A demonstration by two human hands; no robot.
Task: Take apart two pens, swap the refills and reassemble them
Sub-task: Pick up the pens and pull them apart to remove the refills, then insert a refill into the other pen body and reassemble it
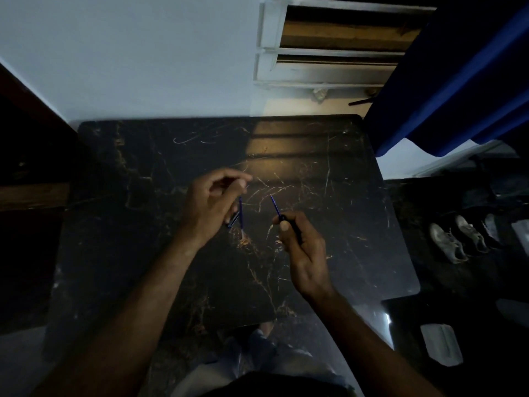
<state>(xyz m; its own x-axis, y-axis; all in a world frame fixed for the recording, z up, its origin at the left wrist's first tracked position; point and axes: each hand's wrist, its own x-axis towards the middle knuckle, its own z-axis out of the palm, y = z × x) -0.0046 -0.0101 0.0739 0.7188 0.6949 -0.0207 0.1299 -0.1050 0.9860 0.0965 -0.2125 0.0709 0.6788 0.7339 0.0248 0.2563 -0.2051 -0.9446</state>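
My left hand (210, 206) pinches the top of a thin blue refill (241, 214) that hangs almost straight down over the dark marble table (160, 253). A short dark blue pen part (233, 220) also sticks out below that hand's fingers. My right hand (300, 247) grips a black pen barrel (292, 229), and a second blue refill (275, 206) pokes out of its front end, pointing up and left. The two hands are a short way apart above the middle of the table.
A pale wall and a louvred window (329, 47) lie beyond the table. A blue curtain (458, 81) hangs at the upper right. Shoes (463, 239) stand on the floor to the right. Dark wooden furniture (31, 167) borders the left side.
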